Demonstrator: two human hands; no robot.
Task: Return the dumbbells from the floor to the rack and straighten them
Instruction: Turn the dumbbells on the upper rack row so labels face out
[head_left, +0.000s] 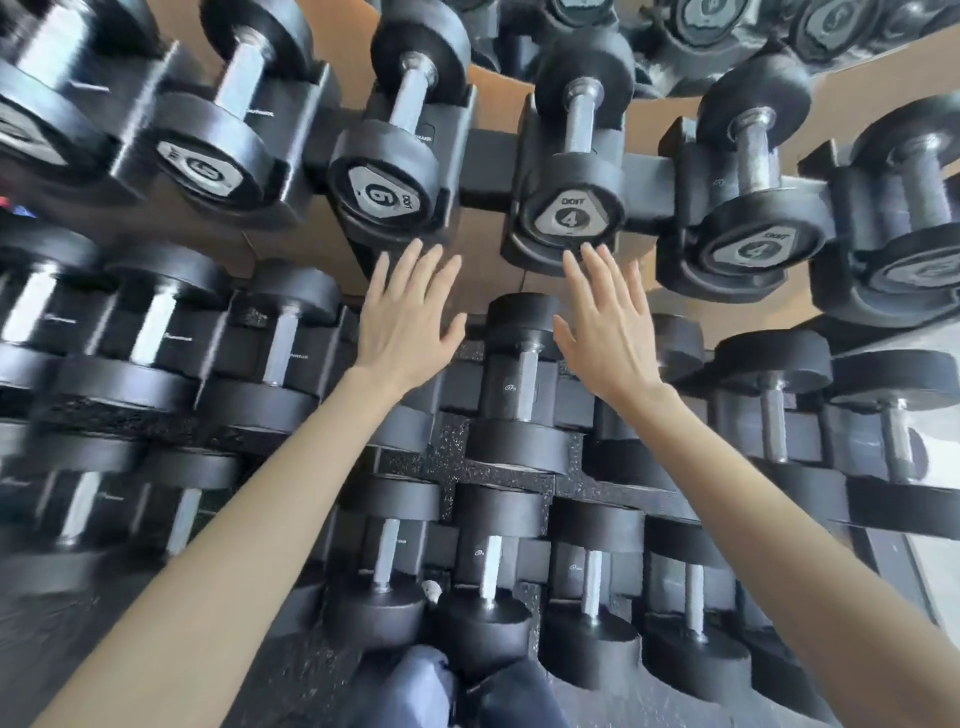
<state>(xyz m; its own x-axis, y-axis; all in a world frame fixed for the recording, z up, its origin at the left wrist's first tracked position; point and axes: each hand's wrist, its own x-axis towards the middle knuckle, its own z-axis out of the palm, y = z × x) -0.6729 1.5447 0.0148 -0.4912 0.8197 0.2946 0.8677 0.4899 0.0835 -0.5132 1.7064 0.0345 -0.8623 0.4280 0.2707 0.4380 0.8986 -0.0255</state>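
Observation:
I look down a tiered black dumbbell rack (488, 156) full of black round-headed dumbbells with steel handles. On the upper tier a dumbbell marked 6 (387, 179) sits left of centre and one marked 4 (571, 205) sits at centre, each in its cradle. My left hand (410, 317) is open and flat, fingertips just below the 6 dumbbell's end face. My right hand (605, 317) is open too, fingertips touching the lower edge of the 4 dumbbell's cradle. Neither hand holds anything.
A second dumbbell marked 4 (753, 244) sits to the right on the upper tier. Middle (524, 374) and lower (488, 582) tiers hold several more dumbbells. Dark speckled rubber floor (291, 686) lies below, with my knees (447, 691) at the bottom edge.

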